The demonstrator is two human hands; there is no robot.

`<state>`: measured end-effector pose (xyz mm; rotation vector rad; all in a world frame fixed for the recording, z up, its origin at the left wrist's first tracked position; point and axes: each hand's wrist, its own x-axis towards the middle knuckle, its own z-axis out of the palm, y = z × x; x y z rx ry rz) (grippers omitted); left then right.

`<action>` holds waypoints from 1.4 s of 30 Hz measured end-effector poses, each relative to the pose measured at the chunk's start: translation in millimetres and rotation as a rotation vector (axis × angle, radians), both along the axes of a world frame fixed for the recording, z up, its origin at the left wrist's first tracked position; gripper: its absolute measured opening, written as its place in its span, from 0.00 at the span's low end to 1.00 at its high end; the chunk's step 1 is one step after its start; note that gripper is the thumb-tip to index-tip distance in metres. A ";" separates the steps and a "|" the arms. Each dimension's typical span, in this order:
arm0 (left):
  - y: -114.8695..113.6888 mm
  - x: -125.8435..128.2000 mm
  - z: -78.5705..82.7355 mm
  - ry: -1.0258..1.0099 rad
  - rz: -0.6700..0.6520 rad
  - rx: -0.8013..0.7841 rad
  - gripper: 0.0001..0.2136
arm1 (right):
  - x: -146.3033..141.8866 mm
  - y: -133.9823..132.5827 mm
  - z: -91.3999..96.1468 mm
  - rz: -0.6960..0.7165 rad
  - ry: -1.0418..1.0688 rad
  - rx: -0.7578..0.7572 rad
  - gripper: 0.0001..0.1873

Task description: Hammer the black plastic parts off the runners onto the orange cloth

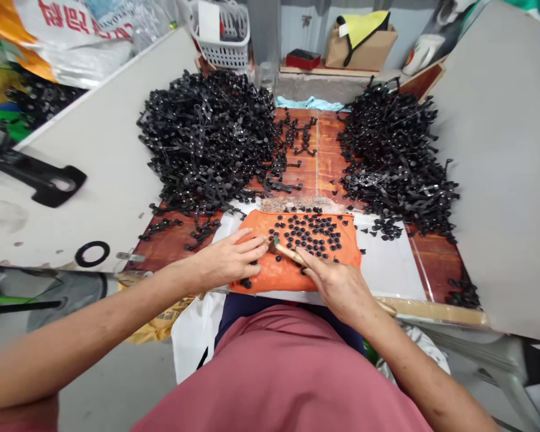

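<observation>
My left hand (234, 258) lies over the left side of an orange cloth pad (279, 279), its fingers stretched out and apart. Its fingertips are close to the dark tip of a slim tool with a pale wooden-looking handle (290, 253). My right hand (337, 282) is closed around that handle, and the handle's end shows behind my wrist. The exact kind of tool cannot be made out. Many small round black pieces (315, 231) stand on the pad, mostly on its upper right half. A few more lie by my left fingers.
Large heaps of black linked parts rise at the left (207, 138) and right (391, 156) on the reddish wooden table (328, 141). Pale boards (504, 168) slope up on both sides. Behind stand a white basket (225, 54), a red box (303, 59) and a cardboard box (373, 48).
</observation>
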<state>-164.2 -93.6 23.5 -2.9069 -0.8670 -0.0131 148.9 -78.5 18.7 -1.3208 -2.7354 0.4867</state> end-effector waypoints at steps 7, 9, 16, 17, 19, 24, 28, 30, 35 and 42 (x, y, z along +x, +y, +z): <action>-28.4 8.5 8.9 -0.170 0.503 0.012 0.13 | 27.8 -11.5 7.5 -0.166 0.497 -0.206 0.28; -36.0 20.9 2.0 -0.265 0.731 -0.079 0.17 | 28.6 -13.1 7.1 -0.151 0.529 -0.270 0.28; -41.0 61.8 -8.1 -0.624 0.891 -0.525 0.24 | 28.1 -18.2 1.0 -0.168 0.550 -0.270 0.27; -39.4 63.3 -7.6 -0.658 0.892 -0.542 0.24 | 29.7 -19.6 -0.6 -0.171 0.543 -0.280 0.27; -36.1 63.4 -7.1 -0.698 0.909 -0.551 0.22 | 33.6 -22.8 -4.6 -0.176 0.529 -0.301 0.27; -29.9 60.0 -13.3 -0.749 0.987 -0.525 0.18 | 44.6 -30.6 -15.7 -0.239 0.522 -0.301 0.26; -25.2 62.7 -23.6 -0.682 1.010 -0.472 0.17 | 51.6 -33.2 -19.1 -0.229 0.492 -0.283 0.26; -22.7 66.6 -28.2 -0.604 1.036 -0.457 0.16 | 53.8 -33.5 -19.4 -0.226 0.478 -0.287 0.27; -16.8 78.8 -34.8 -0.319 1.158 -0.401 0.14 | 55.8 -34.5 -18.9 -0.234 0.430 -0.304 0.28; -7.7 85.3 -40.1 -0.288 1.192 -0.331 0.13 | 52.3 -37.2 -19.6 -0.235 0.361 -0.230 0.27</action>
